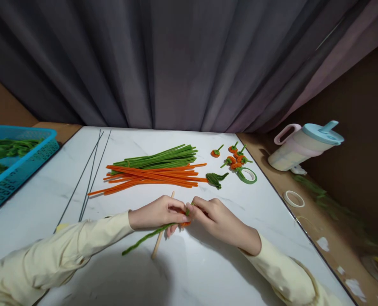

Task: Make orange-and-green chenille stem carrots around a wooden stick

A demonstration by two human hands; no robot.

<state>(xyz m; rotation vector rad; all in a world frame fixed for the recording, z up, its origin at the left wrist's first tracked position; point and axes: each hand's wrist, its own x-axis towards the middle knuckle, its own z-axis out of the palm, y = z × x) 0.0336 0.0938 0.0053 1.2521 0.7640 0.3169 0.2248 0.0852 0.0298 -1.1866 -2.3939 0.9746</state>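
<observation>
Near the front edge of the table (240, 280) our left hand (158, 212) and right hand (216, 216) meet, fingertips closed together on a small orange coil (185, 223) with a green stem (144, 239) trailing from it toward the front left. A wooden stick (159, 244) passes under our left fingers; we cannot tell whether that hand truly grips it or only rests on it. The pinch looks tight but small, and we judge the coil could spring open if either hand eases, since fuzzy wire tends to unwind. The loose stem could snag on our sleeve (89, 238) and tug the piece askew. The stick, if unheld, could roll off toward the front edge. Further back, at the middle of the table, lie the orange wires (153, 176) and just behind them the green wires (163, 158); a careless reach could scatter both piles. Toward the right edge sit a green leaf (216, 179), a green tape ring (248, 175) and the finished pumpkins (236, 159), close enough to the rim to be swept off. Thin metal rods (91, 174) run toward the far left corner, beside a blue basket (23, 170). Off the table to the right stands a lidded jug (303, 146).
</observation>
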